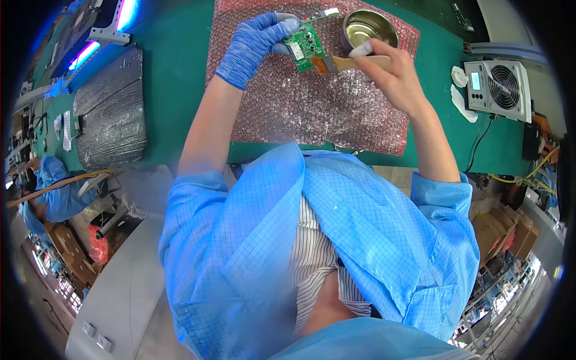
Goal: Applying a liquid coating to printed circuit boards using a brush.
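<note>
My left hand (258, 43), in a blue knit glove, grips a green circuit board (305, 47) by its left edge, above the bubble wrap. Closed around the wooden handle of a flat brush (345, 63) is my right hand (393, 75), with white covers on some fingertips. The brush's orange-brown bristles meet the lower right edge of the board. Just beyond the right hand stands a round metal bowl (371, 27), its near rim partly hidden by the fingers; its inside looks yellowish.
Pinkish bubble wrap (312, 114) covers the middle of the green table (174, 78). At right sits a white fan unit (498, 90) beside crumpled white tissue (462, 99). A dark silvery sheet (114, 111) lies at left, near a lit rack (102, 42). Another person (54, 189) is at far left.
</note>
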The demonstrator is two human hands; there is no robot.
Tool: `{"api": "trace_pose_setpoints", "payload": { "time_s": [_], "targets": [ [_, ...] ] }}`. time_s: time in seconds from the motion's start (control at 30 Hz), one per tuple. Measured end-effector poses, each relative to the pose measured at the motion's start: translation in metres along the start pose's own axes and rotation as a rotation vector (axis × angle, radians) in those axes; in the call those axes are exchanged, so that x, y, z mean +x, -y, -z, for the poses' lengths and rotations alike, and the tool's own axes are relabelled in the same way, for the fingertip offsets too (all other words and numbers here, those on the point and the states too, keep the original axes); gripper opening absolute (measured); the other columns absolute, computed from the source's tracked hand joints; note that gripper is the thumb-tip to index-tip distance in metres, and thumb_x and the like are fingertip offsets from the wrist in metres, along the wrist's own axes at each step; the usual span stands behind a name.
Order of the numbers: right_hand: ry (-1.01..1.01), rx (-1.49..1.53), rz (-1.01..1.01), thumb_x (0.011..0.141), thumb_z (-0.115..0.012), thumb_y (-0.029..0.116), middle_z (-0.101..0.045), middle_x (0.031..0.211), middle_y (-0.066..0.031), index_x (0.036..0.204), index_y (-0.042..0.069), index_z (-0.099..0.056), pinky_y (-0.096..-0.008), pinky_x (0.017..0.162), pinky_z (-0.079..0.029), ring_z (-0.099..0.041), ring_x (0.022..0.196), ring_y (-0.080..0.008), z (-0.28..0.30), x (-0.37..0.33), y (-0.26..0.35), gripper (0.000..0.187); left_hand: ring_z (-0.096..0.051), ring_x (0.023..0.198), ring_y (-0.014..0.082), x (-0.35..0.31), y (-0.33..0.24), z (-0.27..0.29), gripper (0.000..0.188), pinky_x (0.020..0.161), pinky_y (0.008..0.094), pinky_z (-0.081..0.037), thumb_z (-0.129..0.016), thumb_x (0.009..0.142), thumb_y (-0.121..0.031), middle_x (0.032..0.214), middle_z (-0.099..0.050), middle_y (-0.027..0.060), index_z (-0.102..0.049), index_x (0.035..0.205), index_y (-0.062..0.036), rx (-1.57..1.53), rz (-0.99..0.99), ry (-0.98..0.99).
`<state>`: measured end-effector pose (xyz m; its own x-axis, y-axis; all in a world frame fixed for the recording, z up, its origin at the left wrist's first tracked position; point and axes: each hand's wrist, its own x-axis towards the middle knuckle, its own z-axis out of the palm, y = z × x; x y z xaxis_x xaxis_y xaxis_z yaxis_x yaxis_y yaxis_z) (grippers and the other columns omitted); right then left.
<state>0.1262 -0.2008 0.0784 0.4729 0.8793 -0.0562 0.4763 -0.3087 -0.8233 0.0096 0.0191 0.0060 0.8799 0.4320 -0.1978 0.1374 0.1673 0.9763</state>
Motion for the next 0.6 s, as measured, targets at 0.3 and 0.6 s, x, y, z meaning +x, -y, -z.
{"api": "trace_pose_setpoints", "payload": {
  "time_s": [0.3,0.6],
  "targets": [
    [-0.194,0.354,-0.068,0.084,-0.059,0.024,-0.055,0.068,0.002,0.093,0.004,-0.061,-0.017,0.048,-0.038,-0.048,0.056,-0.0028,-0.003,0.003,-0.02,0.021,-0.061,0.082,0.0128,0.002,0.0,-0.003,0.032,0.065,0.0238,-0.053,-0.064,0.081,-0.021,0.097,-0.063,0.007,-0.059,0.106,-0.0023,-0.164,-0.056,0.024],
    [-0.15,0.304,-0.145,0.082,-0.059,0.023,-0.055,0.065,0.002,0.09,0.004,-0.062,-0.0168,0.045,-0.037,-0.048,0.054,-0.0028,-0.011,-0.014,-0.015,0.021,-0.061,0.082,0.0179,-0.003,-0.014,0.002,0.025,0.068,0.0292,-0.052,-0.06,0.082,-0.015,0.093,-0.061,0.0082,-0.057,0.103,-0.0029,-0.425,-0.069,-0.065]
  ]
}}
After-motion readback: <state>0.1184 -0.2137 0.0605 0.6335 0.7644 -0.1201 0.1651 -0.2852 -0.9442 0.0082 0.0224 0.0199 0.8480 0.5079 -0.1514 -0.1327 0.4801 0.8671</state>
